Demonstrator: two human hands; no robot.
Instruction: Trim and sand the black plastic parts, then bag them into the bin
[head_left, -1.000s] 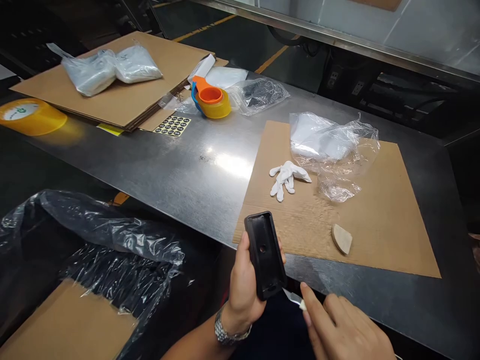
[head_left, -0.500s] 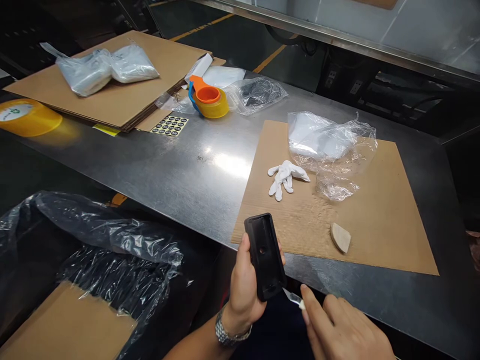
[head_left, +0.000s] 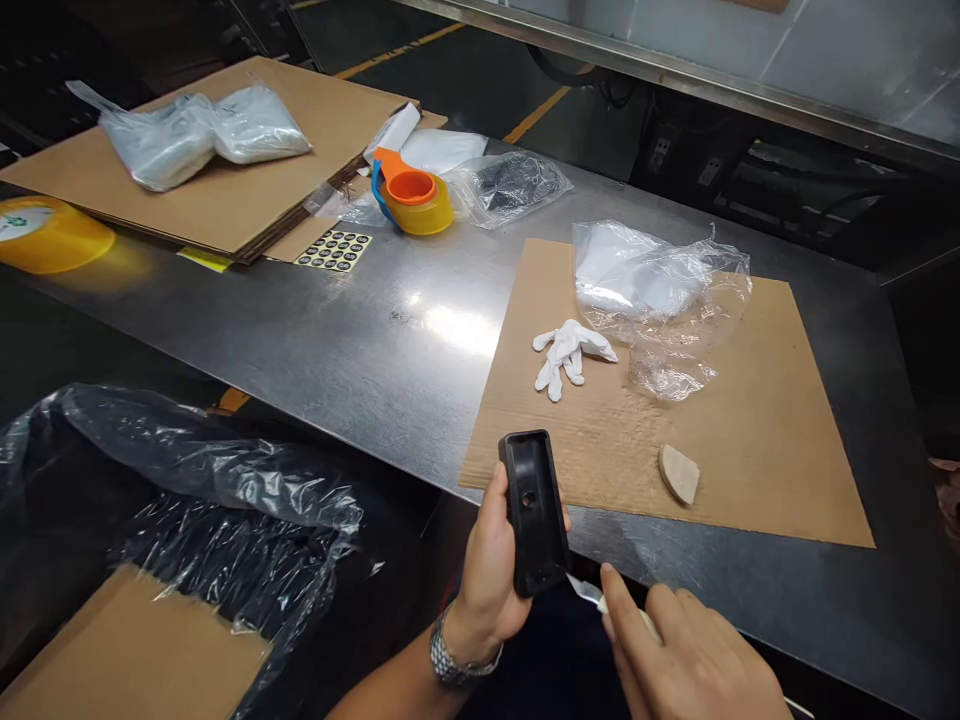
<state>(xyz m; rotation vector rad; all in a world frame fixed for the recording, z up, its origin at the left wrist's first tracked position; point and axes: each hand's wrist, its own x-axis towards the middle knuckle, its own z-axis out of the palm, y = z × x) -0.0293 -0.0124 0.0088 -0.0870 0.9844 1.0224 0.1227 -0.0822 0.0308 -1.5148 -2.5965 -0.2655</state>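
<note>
My left hand [head_left: 489, 565] is closed around a black rectangular plastic part [head_left: 534, 510], a shallow tray-like piece with a small hole in its floor. Its hollow side faces up toward me. In my right hand [head_left: 694, 650] is a small knife [head_left: 584, 589] with a pale handle and a short pointed blade. The blade's tip meets the near right corner of the black part's rim. Most of the handle is hidden under my fingers. Beyond my hands, a white glove [head_left: 568, 350] and a tan wedge-shaped block [head_left: 679, 474] lie on a cardboard sheet [head_left: 765, 430].
A clear plastic bag [head_left: 652, 280] lies on the cardboard. Along the metal table [head_left: 330, 350] are a tape dispenser [head_left: 411, 187], a sticker sheet [head_left: 335, 250], a yellow tape roll [head_left: 52, 235] and stacked cardboard [head_left: 217, 215] bearing plastic bags [head_left: 202, 135]. A plastic-lined box [head_left: 247, 470] stands at lower left.
The black part has turned slightly in my left hand, so more of its inside shows. The knife tip has shifted a little left and up along its near corner.
</note>
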